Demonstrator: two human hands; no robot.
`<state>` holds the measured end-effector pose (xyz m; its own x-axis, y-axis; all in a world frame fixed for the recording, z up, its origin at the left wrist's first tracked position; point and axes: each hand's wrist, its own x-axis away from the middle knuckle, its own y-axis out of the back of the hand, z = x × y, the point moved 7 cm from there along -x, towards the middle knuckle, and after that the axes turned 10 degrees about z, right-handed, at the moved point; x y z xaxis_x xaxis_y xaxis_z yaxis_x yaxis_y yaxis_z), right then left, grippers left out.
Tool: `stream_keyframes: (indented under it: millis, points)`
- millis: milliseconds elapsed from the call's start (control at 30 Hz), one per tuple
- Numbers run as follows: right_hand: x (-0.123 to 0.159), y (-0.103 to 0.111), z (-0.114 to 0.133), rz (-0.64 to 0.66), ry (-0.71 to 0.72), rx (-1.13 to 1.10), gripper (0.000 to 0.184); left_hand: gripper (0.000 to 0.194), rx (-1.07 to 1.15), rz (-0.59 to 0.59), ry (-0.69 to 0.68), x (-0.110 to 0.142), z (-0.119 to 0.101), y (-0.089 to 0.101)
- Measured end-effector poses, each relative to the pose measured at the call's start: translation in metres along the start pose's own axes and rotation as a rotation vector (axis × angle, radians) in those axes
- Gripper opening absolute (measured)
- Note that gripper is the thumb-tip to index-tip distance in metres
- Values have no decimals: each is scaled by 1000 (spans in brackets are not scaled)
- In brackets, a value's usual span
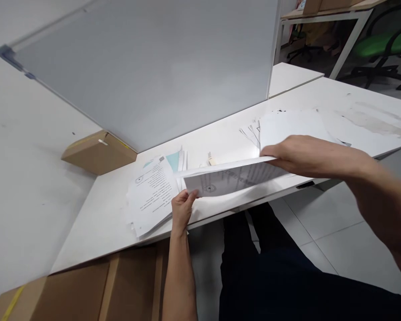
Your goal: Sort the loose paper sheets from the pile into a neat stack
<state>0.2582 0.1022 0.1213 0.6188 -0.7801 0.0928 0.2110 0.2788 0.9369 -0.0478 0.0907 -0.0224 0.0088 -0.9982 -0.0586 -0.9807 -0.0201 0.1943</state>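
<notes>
A sheaf of printed sheets (232,178) is lifted edge-on above the white table (100,223). My left hand (182,208) pinches its lower left corner. My right hand (304,155) grips its right end, fingers curled over the top. To the left lies a stack of printed papers (152,194) with a teal sheet under it. Another pile of white sheets (294,125) lies behind my right hand.
A large whiteboard (153,67) leans against the wall behind the table. A cardboard box (98,151) sits at the table's far left end, more cardboard (87,285) below the near edge. A small wooden clip (211,158) lies on the table. A green chair (384,49) stands far right.
</notes>
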Motion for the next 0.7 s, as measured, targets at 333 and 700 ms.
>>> stream_keyframes:
  millis: [333,700]
  points:
    - [74,-182,-56,396,-250,-1274,38,33,-183,22,28,-16,19,-41]
    - [74,-209,-53,401,-275,-1660,36,41,-569,130,-161,-34,4,-75]
